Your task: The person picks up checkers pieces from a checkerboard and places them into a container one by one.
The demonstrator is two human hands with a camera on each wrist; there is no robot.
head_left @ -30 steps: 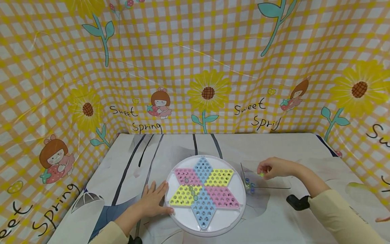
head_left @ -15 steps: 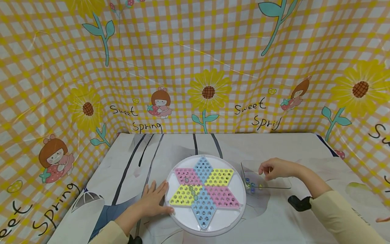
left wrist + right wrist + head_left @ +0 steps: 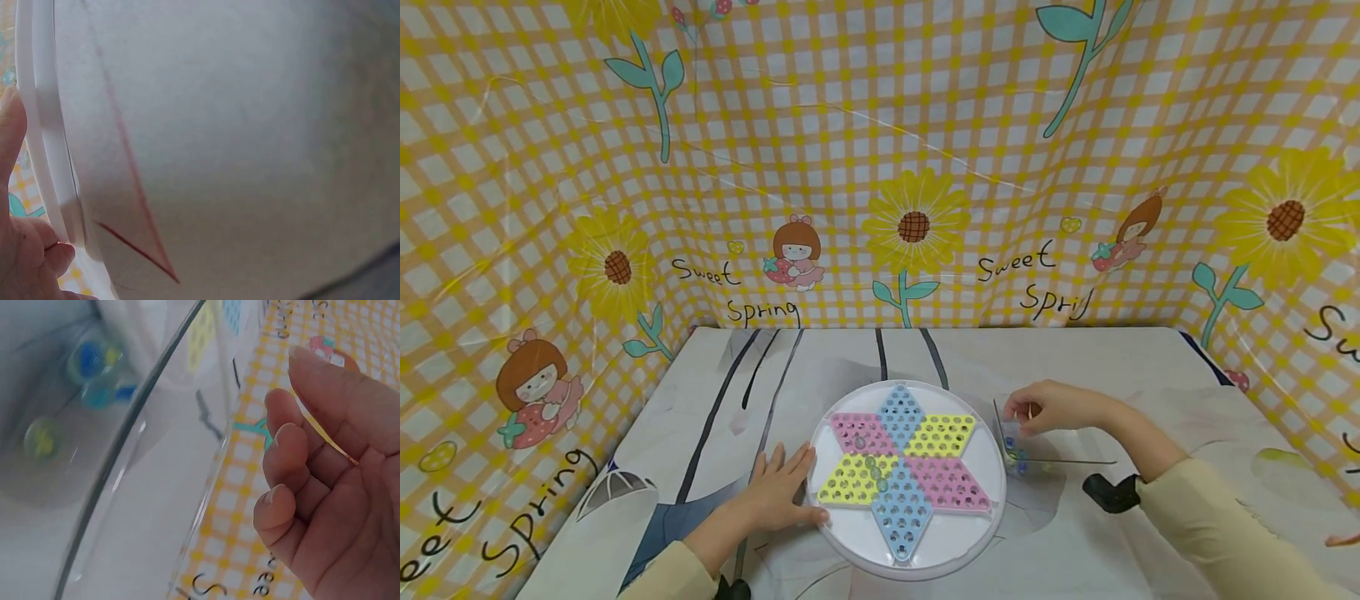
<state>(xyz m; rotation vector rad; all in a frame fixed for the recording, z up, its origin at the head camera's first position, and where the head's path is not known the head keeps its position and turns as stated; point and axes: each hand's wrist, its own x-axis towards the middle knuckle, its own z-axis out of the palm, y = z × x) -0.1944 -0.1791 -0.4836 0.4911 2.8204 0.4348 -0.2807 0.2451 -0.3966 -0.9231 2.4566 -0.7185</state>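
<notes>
A round white Chinese checkers board (image 3: 966,537) with a blue, pink and yellow star of holes lies on the table. Several clear marbles (image 3: 875,474) sit in its left part. My left hand (image 3: 778,492) rests at the board's left rim, fingers spread; in the left wrist view its fingers (image 3: 9,134) lie along the white edge. My right hand (image 3: 1060,406) is over the clear open box (image 3: 1075,461) right of the board, fingers loosely bent. No marble shows in the right hand (image 3: 331,462) in the right wrist view. Blue marbles (image 3: 90,359) and a yellow-green marble (image 3: 44,439) lie in the box.
The box stands close to the board's right rim. A checked cloth (image 3: 850,150) with sunflowers hangs around the back and sides of the pale table (image 3: 1052,354). Black wrist straps show at both sleeves.
A yellow-green marble has left my right fingers and lies in the box. The right hand has since shifted left over the box. My left hand and the board stay put.
</notes>
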